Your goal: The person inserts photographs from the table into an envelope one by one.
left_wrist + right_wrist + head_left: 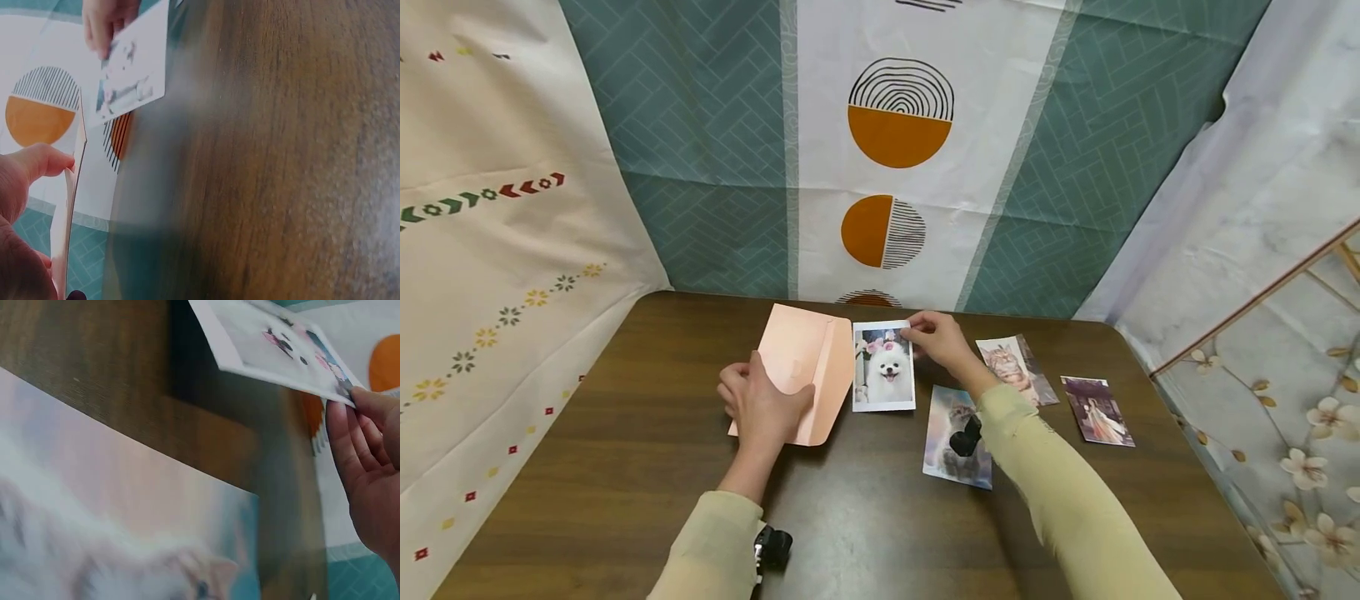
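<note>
Left hand [765, 406]: fingers grip the pink envelope [805, 350]. Right hand [943, 342]: fingers pinch the dog photo [883, 371] by one corner, above the worktop [865, 508], beside the envelope. We suspect this single-corner hold could let the photo pivot or crease.

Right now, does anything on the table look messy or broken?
Nothing looks spilled or broken. One messy bit: the ginger cat picture lies crookedly over another picture, hiding part of it, right of the right hand.

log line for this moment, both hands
left hand: holds envelope | right hand: pinches dog photo | other photos: on table
</note>
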Demonstrator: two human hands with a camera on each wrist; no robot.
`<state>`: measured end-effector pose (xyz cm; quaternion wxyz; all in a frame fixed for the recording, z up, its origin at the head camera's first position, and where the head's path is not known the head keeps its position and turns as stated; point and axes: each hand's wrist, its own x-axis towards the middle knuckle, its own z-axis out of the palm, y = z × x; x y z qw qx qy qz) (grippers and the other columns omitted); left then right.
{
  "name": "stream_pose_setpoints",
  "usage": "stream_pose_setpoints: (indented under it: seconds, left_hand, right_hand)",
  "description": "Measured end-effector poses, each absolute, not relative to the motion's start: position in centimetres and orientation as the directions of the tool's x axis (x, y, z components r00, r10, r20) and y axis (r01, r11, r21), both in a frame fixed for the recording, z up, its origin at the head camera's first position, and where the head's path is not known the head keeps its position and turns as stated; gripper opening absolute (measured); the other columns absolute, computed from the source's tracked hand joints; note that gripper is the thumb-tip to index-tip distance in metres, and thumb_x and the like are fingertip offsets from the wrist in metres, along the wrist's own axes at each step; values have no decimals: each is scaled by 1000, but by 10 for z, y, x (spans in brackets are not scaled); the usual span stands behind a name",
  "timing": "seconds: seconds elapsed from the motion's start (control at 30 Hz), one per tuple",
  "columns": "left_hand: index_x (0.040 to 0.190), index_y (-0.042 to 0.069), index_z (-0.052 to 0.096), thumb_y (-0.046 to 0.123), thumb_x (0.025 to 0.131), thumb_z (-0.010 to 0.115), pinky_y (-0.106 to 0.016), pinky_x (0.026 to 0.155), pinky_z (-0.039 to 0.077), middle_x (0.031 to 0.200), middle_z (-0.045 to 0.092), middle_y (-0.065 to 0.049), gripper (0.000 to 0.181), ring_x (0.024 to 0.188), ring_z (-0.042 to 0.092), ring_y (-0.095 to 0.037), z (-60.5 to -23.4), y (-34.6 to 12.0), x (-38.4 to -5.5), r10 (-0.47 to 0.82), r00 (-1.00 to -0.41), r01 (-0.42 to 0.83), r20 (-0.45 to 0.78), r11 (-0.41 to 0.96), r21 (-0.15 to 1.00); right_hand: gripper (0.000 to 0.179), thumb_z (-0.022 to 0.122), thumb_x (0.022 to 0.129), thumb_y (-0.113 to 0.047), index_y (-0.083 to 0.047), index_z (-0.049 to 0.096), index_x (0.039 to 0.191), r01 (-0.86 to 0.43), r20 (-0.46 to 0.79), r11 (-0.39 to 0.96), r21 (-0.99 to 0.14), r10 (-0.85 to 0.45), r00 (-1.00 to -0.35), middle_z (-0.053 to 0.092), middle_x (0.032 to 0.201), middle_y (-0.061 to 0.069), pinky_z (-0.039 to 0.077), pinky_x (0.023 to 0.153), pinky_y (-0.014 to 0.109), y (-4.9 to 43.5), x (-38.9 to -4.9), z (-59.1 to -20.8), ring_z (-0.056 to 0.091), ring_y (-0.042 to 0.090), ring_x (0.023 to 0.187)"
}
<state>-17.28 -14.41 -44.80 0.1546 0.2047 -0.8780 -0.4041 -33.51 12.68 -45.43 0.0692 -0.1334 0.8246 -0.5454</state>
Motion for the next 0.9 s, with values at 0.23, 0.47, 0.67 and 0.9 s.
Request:
stream_pose_setpoints:
  seconds: [0.23, 0.47, 0.67, 0.9]
  left_hand:
    - [150, -4, 46, 28, 75, 88, -63, 102, 33, 132, 36, -28, 92, 125, 31, -49, -449, -144, -175, -482, -868, -221, 120, 592, 775]
    - [152, -4, 45, 29, 76, 89, -63, 103, 32, 133, 35, -28, 94, 125, 31, -49, -446, -141, -178, -484, -869, -226, 104, 574, 787]
    - [154, -4, 43, 30, 77, 88, -63, 105, 31, 136, 33, -29, 96, 128, 29, -48, -446, -137, -181, -478, -876, -247, 66, 561, 790]
    - [153, -4, 44, 30, 77, 88, -64, 106, 31, 137, 33, -29, 94, 129, 29, -48, -449, -134, -181, -479, -877, -258, 49, 553, 792]
  right_hand:
    - [17, 74, 100, -5, 3, 65, 112, 32, -60, 142, -989, -200, -978, 67, 89, 1, 64, 75, 37, 140, -338, -433, 69, 13, 75]
    - [20, 72, 102, -6, 4, 65, 118, 60, -91, 128, -990, -253, -963, 70, 91, -1, 63, 78, 36, 127, -334, -422, 70, 12, 77]
    - [17, 75, 100, -7, 3, 69, 112, -5, -73, 221, -975, -342, -937, 69, 85, 1, 63, 73, 38, 111, -327, -427, 67, 14, 71]
    - [11, 78, 97, -6, 1, 71, 102, -112, -33, 345, -932, -388, -921, 66, 73, 3, 63, 72, 53, 104, -322, -434, 63, 15, 56]
